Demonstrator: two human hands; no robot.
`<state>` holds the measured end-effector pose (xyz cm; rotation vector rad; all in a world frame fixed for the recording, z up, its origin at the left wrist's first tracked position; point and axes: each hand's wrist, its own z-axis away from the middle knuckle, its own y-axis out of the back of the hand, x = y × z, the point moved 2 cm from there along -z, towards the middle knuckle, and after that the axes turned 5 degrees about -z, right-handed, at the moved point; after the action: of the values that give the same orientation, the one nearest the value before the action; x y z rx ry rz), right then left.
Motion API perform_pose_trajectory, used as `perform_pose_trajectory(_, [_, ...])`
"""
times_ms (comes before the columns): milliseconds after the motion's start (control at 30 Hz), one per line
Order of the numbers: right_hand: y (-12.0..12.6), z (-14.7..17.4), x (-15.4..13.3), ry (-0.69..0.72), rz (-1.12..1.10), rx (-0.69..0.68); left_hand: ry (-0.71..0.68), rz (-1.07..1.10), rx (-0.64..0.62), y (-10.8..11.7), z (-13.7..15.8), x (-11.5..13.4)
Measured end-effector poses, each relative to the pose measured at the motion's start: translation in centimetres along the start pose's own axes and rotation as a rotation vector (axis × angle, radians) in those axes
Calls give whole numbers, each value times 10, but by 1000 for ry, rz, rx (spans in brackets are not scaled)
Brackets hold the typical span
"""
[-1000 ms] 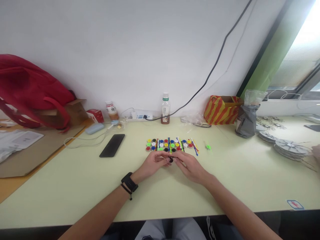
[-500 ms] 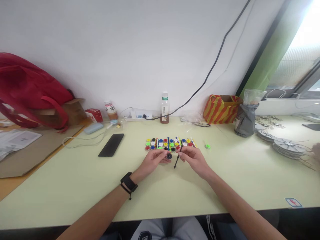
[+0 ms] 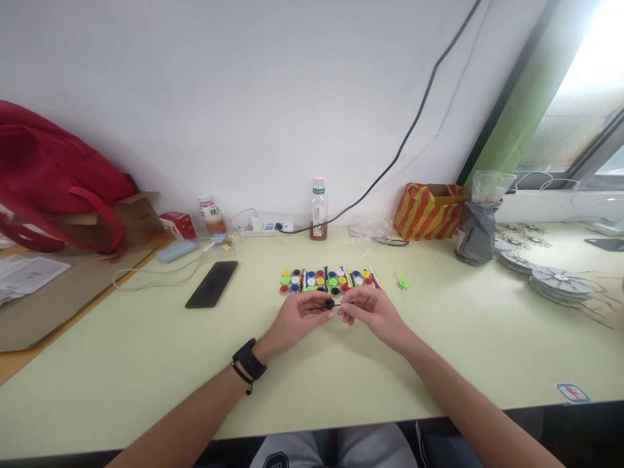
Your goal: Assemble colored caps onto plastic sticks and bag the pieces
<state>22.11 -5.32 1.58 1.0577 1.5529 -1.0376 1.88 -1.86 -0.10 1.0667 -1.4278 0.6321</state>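
Observation:
My left hand [image 3: 295, 320] is closed around a small black round disc [image 3: 329, 303], pinched at its fingertips. Facing it, my right hand [image 3: 374, 316] pinches a thin black stick [image 3: 337, 305], which now lies roughly level, its left end against or beside the disc. Whether the stick goes into the disc is too small to tell. Just behind both hands, coloured round discs [image 3: 320, 281] lie in rows with coloured sticks [image 3: 326, 276] between them. Off to the right sits a lone bright green piece [image 3: 403, 285].
A black phone [image 3: 211, 284] lies left of the hands. Along the wall stand a tall bottle [image 3: 318, 211], a power strip [image 3: 273, 225] and a striped bag [image 3: 429, 211]. Grey disc stacks [image 3: 560, 286] are at the right, a red backpack [image 3: 53, 175] at the left.
The black stick has turned from hanging slanted below my right hand to nearly level, and its end has come to the black disc. My hands are closer together.

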Motion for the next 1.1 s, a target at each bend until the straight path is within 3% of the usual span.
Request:
perform_pose_trajectory(167, [0, 0, 3, -21, 69, -9, -36, -59, -3, -2, 1, -1])
perform_pose_trajectory(400, [6, -1, 7, 92, 326, 2, -73, -159, 51, 2, 3, 1])
perform_pose_trajectory(1100, [5, -2, 10, -100, 111, -86, -90, -213, -33, 2, 4, -4])
